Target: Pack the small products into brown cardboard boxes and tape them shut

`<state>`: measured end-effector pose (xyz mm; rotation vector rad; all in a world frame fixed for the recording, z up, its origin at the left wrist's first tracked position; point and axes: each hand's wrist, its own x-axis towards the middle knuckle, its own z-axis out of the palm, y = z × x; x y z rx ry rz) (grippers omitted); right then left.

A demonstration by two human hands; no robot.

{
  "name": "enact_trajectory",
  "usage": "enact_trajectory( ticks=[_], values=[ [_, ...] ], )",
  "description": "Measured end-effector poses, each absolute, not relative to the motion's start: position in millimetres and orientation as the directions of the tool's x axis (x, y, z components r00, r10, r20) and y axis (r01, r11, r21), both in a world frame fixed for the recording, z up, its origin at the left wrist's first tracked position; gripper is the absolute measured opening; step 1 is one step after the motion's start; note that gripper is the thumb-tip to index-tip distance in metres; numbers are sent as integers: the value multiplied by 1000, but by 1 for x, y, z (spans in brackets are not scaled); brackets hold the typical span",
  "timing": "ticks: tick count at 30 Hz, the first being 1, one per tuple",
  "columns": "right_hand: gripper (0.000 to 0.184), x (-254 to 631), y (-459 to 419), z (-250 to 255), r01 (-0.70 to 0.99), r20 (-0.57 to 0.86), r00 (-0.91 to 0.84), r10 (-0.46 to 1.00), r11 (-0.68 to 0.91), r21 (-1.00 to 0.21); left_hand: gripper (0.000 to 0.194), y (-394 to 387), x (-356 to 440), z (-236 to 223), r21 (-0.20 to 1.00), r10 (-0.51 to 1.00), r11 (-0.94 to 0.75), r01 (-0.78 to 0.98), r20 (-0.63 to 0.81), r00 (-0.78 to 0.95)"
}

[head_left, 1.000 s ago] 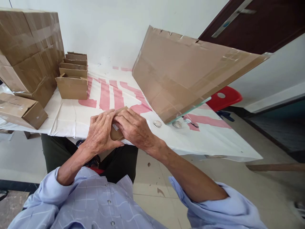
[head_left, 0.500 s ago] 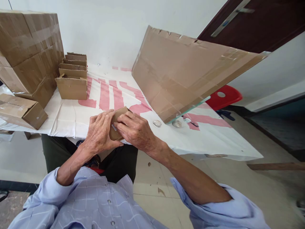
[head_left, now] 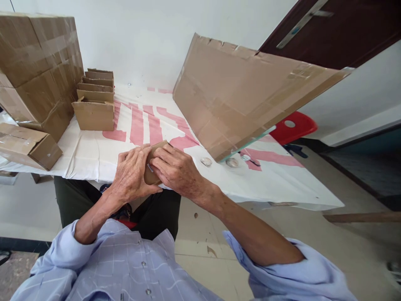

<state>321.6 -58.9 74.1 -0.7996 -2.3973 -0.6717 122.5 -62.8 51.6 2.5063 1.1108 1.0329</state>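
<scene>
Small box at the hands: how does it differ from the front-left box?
Size: the small box looks smaller than the front-left box.
Contact: the left hand and right hand touch the small box, not the front-left box.
Marking: the small box shows a pale label; the front-left box shows none.
Both are brown cardboard.

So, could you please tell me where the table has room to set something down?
The widest bare patch is the near right of the table, beside the small clear things. Another lies between the open boxes and the cardboard sheet, beyond the left hand and small box. The left end is crowded with cartons.
</scene>
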Motion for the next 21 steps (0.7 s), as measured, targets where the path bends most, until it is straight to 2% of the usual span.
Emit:
enact_trajectory(
  ticks=[7,12,18,21],
  values=[
    [27,317,-57,71,693,570,-658,492,692,203,104,-62,123,51,449,721,-689,569,505,475],
    [26,317,-57,70,701,598,-651,468,672,238,104,-62,122,50,444,718,-692,570,509,475],
    [26,319,-64,66,741,588,-613,528,643,194,101,-62,124,49,451,736,-670,590,504,452],
    [28,319,-66,67,730,596,-632,496,640,240,99,-62,124,48,443,731,-675,590,512,452]
  ],
)
